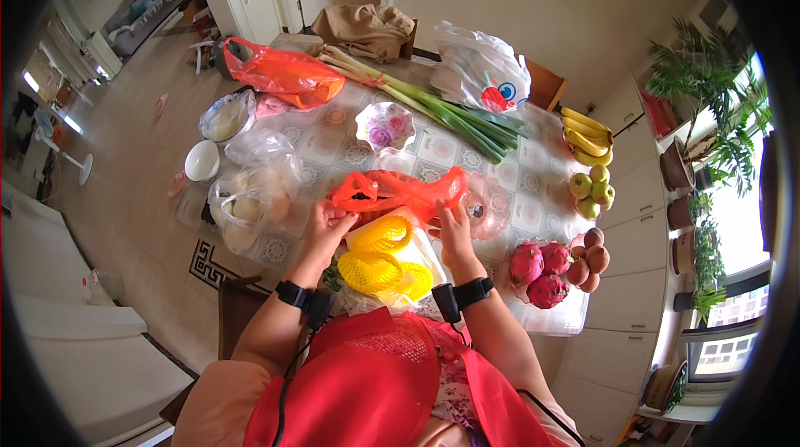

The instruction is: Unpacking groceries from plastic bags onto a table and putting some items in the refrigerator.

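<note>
Both my hands are at a red plastic bag [400,191] on the table in front of me. My left hand [330,225] pinches the bag's left edge between thumb and fingers. At the bag's right end is my right hand [452,228], its fingers against the film; whether they grip it is unclear. Between my hands, nearer my body, yellow foam fruit nets [375,269] lie on a white tray [431,247]. Clear plastic film and some green leaves show beside the tray. A clear pinkish scalloped dish [490,206] sits just right of my right hand.
Leeks [437,106], a floral scalloped bowl [385,128] and a white carrier bag [478,66] lie farther back. Left are clear bags of round items [250,203], a white bowl [202,161] and an orange-red bag [284,75]. Bananas [587,134], green apples [592,191] and dragon fruit [540,272] line the right.
</note>
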{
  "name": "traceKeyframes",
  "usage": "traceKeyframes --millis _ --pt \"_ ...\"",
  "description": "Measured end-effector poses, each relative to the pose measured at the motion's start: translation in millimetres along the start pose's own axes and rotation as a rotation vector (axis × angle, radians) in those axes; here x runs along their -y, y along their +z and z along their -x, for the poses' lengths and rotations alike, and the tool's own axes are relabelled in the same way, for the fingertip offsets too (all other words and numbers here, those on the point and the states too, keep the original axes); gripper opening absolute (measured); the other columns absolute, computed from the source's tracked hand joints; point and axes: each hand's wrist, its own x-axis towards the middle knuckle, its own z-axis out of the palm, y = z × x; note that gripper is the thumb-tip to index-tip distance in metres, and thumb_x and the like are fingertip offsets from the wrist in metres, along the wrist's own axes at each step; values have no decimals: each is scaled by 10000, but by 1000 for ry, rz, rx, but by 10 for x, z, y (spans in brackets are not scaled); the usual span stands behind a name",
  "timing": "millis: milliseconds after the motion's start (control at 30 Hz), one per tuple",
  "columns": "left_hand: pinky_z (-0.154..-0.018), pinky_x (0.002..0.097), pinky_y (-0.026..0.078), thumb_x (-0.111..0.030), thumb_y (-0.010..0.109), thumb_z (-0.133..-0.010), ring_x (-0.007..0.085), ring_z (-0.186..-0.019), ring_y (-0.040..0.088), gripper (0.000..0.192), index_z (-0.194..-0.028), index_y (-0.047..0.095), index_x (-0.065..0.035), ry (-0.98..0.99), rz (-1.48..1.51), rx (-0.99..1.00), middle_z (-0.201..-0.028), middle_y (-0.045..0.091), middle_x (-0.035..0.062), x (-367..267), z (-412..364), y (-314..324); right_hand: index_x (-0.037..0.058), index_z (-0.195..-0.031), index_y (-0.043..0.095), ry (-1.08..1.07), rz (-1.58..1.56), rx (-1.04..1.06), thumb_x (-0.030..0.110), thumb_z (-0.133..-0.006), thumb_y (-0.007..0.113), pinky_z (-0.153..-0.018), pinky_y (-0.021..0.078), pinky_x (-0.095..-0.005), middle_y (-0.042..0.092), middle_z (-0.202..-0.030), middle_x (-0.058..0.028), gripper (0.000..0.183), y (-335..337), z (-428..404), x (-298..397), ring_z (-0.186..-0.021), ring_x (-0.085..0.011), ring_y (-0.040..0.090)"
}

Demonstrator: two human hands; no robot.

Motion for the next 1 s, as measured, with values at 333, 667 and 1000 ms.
traceKeyframes --millis 333,667,1000 --pt "-902 438 453 -397 770 -773 377 -1075 557 663 -1241 488 -22 490 -907 148 -1160 577 185 287 369 -388 120 -1130 604 96 -128 -17 319 -969 519 -712 485 -314 674 -1007 -39 270 -264 -181 -63 -867 -166 658" --pt "-1076 436 338 -373 778 -795 375 -1314 388 952 -1464 213 1 93 -867 203 -1417 361 267 614 855 -1064 -52 -1239 553 195 632 408 305 -786 791 -855 491 -325 662 -1090 -151 624 -388 12 -746 -991 -212 624" --pt "-964 367 436 -202 800 -772 272 -1200 496 747 -1369 390 -18 308 -655 19 -1287 506 183 438 784 -912 11 -1168 578 -218 933 655 138 -829 605 -816 507 -359 684 -982 -160 363 -88 342 -825 -923 -249 651"
